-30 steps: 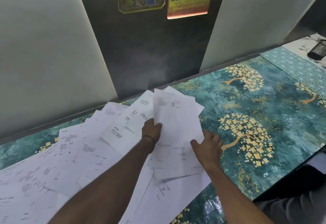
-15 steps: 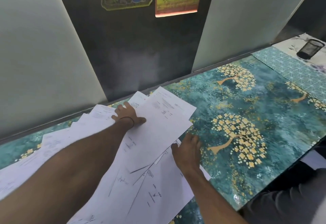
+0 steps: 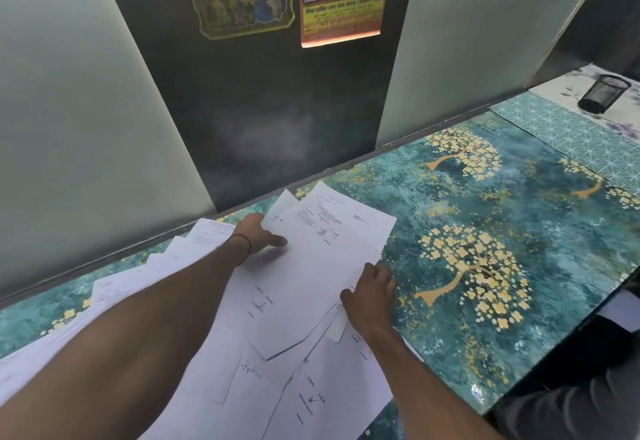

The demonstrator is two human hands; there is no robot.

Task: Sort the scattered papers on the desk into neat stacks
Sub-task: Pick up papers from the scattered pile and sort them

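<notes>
Teal desk (image 3: pixel 519 204) with its gold tree pattern is carrying everything I am working on, and nearest me the loose papers (image 3: pixel 277 380) are lying overlapped at odd angles, signatures showing, under and between my forearms. I am resting my right hand (image 3: pixel 372 296) on the right edge of the top sheet (image 3: pixel 322 266), fingers curled down onto that edge where it overlaps the lower sheets; whether I am pinching it or only pressing, I cannot tell. Farther out, I am gripping the top sheet's far left edge with my left hand (image 3: pixel 258 233), thumb lying on top and fingers hidden beneath. That sheet is running long-axis away from me, tilted toward the far right, so it is sitting between both hands, with the right one nearer my body. Beyond the left hand more sheets (image 3: pixel 145 266) are fanning off leftward along the back wall. Squaring, I judge, means turning this sheet onto the pile below.
</notes>
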